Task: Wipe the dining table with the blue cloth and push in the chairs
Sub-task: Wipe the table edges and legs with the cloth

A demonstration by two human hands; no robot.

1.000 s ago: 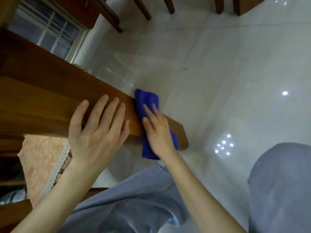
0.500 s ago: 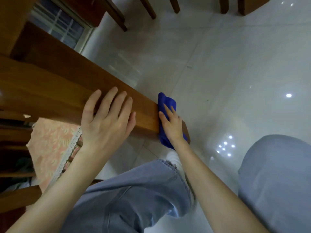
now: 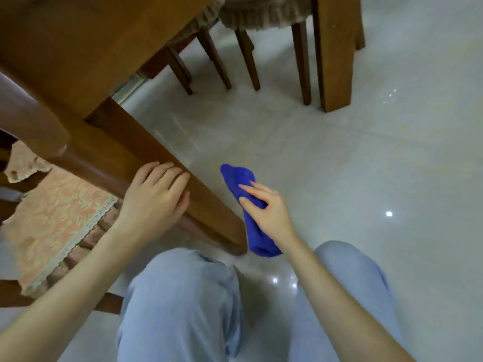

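Gripping the cloth [image 3: 238, 176] between curled fingers and thumb, the right hand [image 3: 269, 212] holds it just right of the counter leg [image 3: 211, 212], not touching it, above the floor [image 3: 339, 165]. The left hand [image 3: 154, 194] rests on the leg, fingers laid nearly flat, holding nothing. A cushioned chair [image 3: 52, 218] stands to the left.

Left hand [image 3: 154, 197] rests flat — right hand [image 3: 266, 212] grips the blue cloth [image 3: 235, 176].

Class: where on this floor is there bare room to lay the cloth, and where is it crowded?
Free: bare tile right of the blue cloth and right hand, up to the far table leg. Crowded: chair legs cluster beyond; the cushioned chair flanks the near leg under the left hand.
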